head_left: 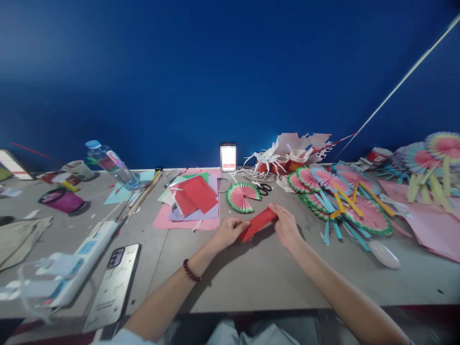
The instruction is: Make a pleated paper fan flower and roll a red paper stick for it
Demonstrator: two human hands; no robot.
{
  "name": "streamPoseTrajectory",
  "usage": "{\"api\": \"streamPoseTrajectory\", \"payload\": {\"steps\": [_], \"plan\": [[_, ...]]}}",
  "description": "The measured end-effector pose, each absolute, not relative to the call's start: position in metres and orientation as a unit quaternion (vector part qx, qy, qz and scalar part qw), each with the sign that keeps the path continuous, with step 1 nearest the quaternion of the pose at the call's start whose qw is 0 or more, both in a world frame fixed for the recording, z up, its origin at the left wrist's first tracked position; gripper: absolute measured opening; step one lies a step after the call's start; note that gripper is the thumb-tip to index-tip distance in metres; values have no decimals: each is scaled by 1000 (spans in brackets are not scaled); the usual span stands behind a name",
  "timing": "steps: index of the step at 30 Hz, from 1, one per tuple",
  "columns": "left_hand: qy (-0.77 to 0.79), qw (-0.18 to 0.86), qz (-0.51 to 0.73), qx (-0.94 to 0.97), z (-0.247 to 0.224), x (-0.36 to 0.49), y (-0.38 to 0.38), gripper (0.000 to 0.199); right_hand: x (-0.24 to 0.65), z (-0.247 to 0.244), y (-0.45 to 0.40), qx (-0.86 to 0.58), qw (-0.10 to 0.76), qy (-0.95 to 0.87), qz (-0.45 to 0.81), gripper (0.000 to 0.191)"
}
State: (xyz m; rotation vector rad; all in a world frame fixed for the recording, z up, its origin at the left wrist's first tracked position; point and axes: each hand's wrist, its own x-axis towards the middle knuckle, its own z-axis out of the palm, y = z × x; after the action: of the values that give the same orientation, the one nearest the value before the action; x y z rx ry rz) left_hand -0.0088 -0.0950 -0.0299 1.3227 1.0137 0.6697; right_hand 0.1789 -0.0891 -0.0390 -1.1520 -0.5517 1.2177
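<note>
Between my hands, tilted just above the grey table, is a narrow folded piece of red paper (257,224). My left hand (231,232) pinches its left end, with a dark bead bracelet on that wrist. At the other end, my right hand (284,222) grips the upper right corner between thumb and fingers. Just beyond the paper lies a pleated watermelon-patterned paper fan (241,197), opened most of the way round. Black-handled scissors (265,189) rest beside that fan. To the left sits a stack of coloured paper, with red sheets (201,194) on top.
Several finished paper fans (366,211) with coloured strips pile up at the right, near a white computer mouse (384,254). On the left are a phone (113,282), a power strip (86,261) and a water bottle (113,165). A lit phone (228,157) leans against the blue wall.
</note>
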Motion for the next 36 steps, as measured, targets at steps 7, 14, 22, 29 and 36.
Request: {"api": "streamPoseTrajectory", "payload": {"steps": [7, 14, 22, 29, 36], "plan": [[425, 651, 297, 554, -31, -9, -92, 51, 183, -38, -88, -527, 640, -259, 495, 23], [451, 576, 335, 593, -29, -15, -91, 33, 175, -42, -91, -511, 608, -299, 530, 38], [460, 574, 318, 598, -27, -8, -97, 38, 161, -49, -102, -522, 537, -388, 537, 45], [469, 579, 304, 594, -29, -12, -95, 41, 173, -39, -96, -524, 594, -305, 529, 39], [468, 600, 319, 564, -37, -16, -87, 40, 191, -40, -82, -509, 645, -265, 505, 33]]}}
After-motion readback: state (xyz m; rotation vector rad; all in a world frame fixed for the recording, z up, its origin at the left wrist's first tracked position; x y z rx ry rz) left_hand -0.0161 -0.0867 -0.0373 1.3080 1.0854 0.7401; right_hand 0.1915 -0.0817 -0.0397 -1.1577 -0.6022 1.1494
